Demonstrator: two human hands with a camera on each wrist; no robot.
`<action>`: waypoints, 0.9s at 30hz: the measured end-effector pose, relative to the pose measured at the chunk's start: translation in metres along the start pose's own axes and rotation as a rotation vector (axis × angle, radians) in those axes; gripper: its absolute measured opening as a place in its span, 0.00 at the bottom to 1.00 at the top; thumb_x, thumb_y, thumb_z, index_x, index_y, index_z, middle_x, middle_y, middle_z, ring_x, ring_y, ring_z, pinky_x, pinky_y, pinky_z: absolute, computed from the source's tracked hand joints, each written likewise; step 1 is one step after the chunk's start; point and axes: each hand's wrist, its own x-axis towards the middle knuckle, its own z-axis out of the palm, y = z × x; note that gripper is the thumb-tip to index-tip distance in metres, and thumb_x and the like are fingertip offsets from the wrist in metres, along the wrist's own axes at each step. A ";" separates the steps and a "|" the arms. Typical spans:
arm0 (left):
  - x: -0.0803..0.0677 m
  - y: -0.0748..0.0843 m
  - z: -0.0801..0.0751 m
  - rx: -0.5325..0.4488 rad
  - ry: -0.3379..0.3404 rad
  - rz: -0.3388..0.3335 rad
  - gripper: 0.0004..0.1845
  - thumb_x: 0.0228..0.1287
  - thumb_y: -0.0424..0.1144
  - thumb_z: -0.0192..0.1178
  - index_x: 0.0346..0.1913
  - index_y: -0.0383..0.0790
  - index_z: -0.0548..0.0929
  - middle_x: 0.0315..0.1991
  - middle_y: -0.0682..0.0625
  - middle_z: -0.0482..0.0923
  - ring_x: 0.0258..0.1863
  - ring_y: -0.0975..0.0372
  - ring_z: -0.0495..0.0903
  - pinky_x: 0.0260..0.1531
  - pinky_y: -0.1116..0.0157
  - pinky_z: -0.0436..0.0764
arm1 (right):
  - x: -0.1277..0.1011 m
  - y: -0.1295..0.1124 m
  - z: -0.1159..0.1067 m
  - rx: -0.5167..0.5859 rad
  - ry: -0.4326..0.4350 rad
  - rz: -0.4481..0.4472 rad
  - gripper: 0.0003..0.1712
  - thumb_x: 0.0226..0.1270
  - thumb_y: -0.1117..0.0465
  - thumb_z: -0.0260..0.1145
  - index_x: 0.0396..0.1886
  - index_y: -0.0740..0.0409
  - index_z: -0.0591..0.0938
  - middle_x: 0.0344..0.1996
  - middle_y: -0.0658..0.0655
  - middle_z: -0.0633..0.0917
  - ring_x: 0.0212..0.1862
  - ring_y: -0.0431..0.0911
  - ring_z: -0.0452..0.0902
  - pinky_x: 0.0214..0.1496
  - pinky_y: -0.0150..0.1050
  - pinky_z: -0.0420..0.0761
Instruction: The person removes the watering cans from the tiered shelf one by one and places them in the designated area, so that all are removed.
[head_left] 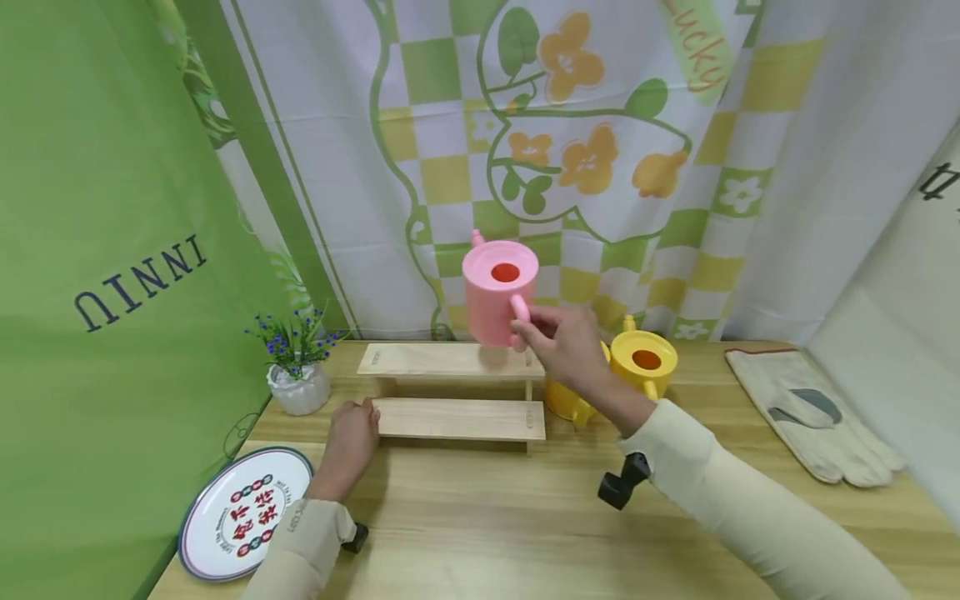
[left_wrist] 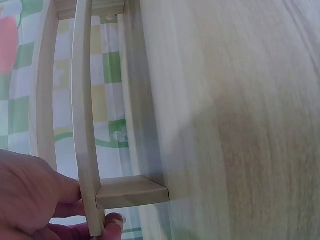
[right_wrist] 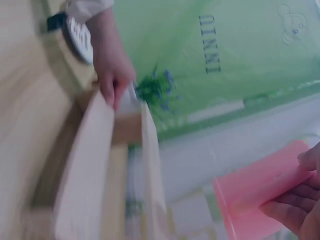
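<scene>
My right hand (head_left: 558,342) grips the handle of a pink toy watering can (head_left: 497,292) and holds it in the air above the upper step of a small wooden two-step shelf (head_left: 450,361). In the right wrist view the pink can (right_wrist: 260,195) shows blurred beside my fingers (right_wrist: 295,210). My left hand (head_left: 354,433) holds the left end of the shelf's lower step (head_left: 459,418); in the left wrist view its fingers (left_wrist: 65,197) pinch the board's edge (left_wrist: 84,125).
Two yellow watering cans (head_left: 643,362) stand right of the shelf, partly behind my right arm. A small pot of blue flowers (head_left: 298,367) sits at back left, a printed plate (head_left: 243,508) at front left, a work glove (head_left: 813,421) at right. Curtains hang behind.
</scene>
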 end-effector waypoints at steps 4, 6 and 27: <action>-0.001 0.003 0.001 -0.005 0.000 0.010 0.07 0.63 0.29 0.60 0.29 0.30 0.77 0.19 0.39 0.76 0.23 0.47 0.76 0.27 0.51 0.78 | -0.011 0.012 -0.041 -0.073 0.047 0.025 0.14 0.65 0.63 0.71 0.46 0.66 0.87 0.31 0.64 0.91 0.32 0.53 0.89 0.23 0.26 0.76; -0.001 0.004 0.001 0.009 -0.023 0.004 0.07 0.65 0.30 0.59 0.30 0.29 0.77 0.20 0.38 0.77 0.24 0.47 0.76 0.28 0.51 0.78 | -0.017 0.016 -0.060 -0.100 0.059 0.051 0.15 0.66 0.63 0.70 0.48 0.67 0.87 0.32 0.66 0.91 0.30 0.52 0.88 0.21 0.25 0.74; 0.001 0.006 -0.012 0.019 -0.027 0.049 0.06 0.64 0.27 0.56 0.30 0.27 0.77 0.17 0.37 0.75 0.23 0.44 0.74 0.27 0.49 0.74 | -0.061 0.083 -0.188 -0.284 0.336 0.203 0.20 0.65 0.60 0.71 0.50 0.70 0.85 0.41 0.75 0.86 0.25 0.12 0.70 0.26 0.15 0.73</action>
